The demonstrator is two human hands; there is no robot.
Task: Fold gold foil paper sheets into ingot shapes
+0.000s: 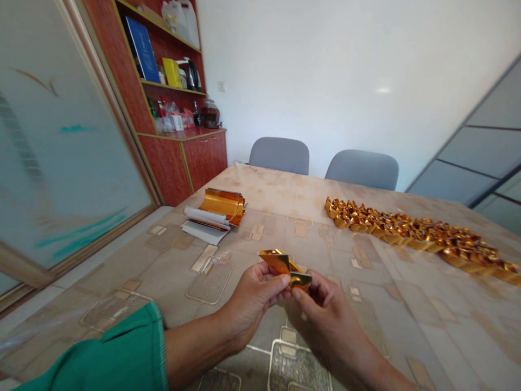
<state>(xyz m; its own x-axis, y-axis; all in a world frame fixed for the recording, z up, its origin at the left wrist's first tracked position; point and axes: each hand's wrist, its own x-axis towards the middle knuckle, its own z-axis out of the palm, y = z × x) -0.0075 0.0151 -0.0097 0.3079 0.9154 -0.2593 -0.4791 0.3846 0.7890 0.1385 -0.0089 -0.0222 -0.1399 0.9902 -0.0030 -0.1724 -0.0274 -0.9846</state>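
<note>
A partly folded piece of shiny gold foil paper (277, 263) is held up between my two hands, above the near middle of the table. My left hand (260, 290) pinches its lower left side with thumb and fingers. On the other side, my right hand (321, 298) grips the right end, thumb in front. The fingers behind the paper are partly hidden. Beyond my left hand lies a curled stack of gold and white paper sheets (223, 209). To the right, long rows of folded gold paper pieces (407, 231) sit close together.
The table (260, 190) has a patterned cover. Two grey chairs (280, 155) stand at its far edge against a white wall. A red-brown cabinet (183, 163) with bottles and a kettle is at the back left, beside a frosted glass door (73, 141).
</note>
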